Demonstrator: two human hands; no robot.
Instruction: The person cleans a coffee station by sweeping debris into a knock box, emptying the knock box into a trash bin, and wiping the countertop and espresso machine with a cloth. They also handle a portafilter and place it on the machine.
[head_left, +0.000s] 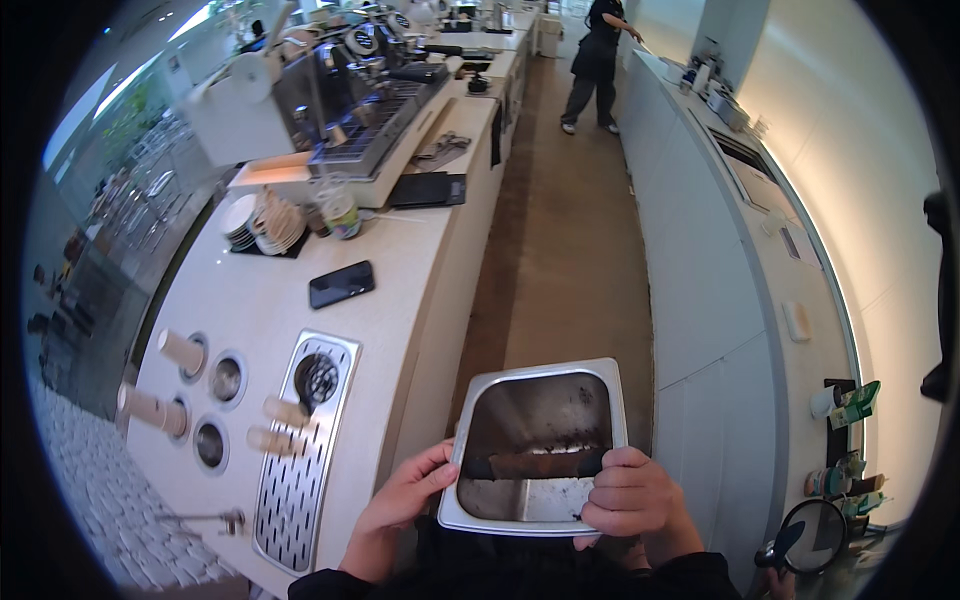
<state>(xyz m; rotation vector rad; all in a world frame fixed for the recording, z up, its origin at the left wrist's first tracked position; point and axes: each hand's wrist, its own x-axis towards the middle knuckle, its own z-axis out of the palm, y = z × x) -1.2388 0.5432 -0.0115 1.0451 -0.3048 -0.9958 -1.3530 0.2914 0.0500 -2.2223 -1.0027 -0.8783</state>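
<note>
I hold a rectangular stainless steel knock box (621, 405) in front of my body, above the aisle floor. A dark, stained bar (536, 465) spans its inside, and dark residue that looks like coffee grounds clings to the walls. My left hand (412, 480) grips the left rim, thumb on top. Around the right rim, near the bar's end, my right hand (634, 495) is closed. The box's underside is hidden from me.
Left counter (397, 262): espresso machine (360, 97), phone (342, 285), stacked cups (180, 352), steel drip tray with rinser (289, 495). On the right counter (765, 277) stand bottles and cartons (855, 405). Another person (596, 64) stands farther down the aisle; someone's hand (780, 583) shows lower right.
</note>
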